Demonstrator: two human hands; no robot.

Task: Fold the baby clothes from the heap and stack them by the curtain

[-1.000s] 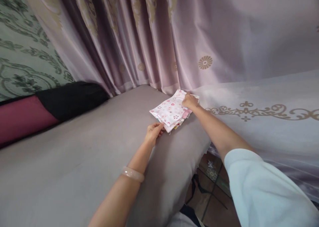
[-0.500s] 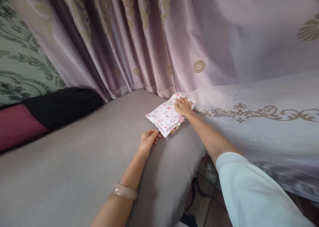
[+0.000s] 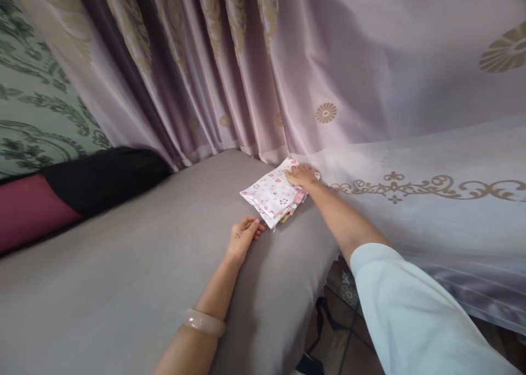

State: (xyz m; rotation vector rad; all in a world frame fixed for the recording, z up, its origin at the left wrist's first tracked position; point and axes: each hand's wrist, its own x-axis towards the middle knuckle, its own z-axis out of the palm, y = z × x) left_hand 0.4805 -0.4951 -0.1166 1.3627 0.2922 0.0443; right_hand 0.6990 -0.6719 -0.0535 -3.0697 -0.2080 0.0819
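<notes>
A stack of folded cloths (image 3: 271, 191), white with pink and red flower prints on top, lies near the corner of the grey-covered bed (image 3: 123, 276). My right hand (image 3: 302, 176) rests on the stack's far right part, palm down, its thumb apart from the fingers. Some of its fingertips are hidden behind the hand. At the stack's near corner is my left hand (image 3: 245, 233), its thumb and fingers drawn together in a pinch. Whether anything is between them I cannot make out. Under the top cloth, pink and yellow edges of other layers show.
A pink curtain with gold patterns (image 3: 230, 79) hangs behind the bed and along its right side. On the left lies a black and maroon cushion (image 3: 94, 172) against the patterned wall (image 3: 36, 101). Dark straps (image 3: 324, 320) and tiled floor (image 3: 349, 342) show below the bed's edge.
My right hand has slid slightly back and left on the stack, and its fingers look less spread. The left hand and the cloths have hardly moved.
</notes>
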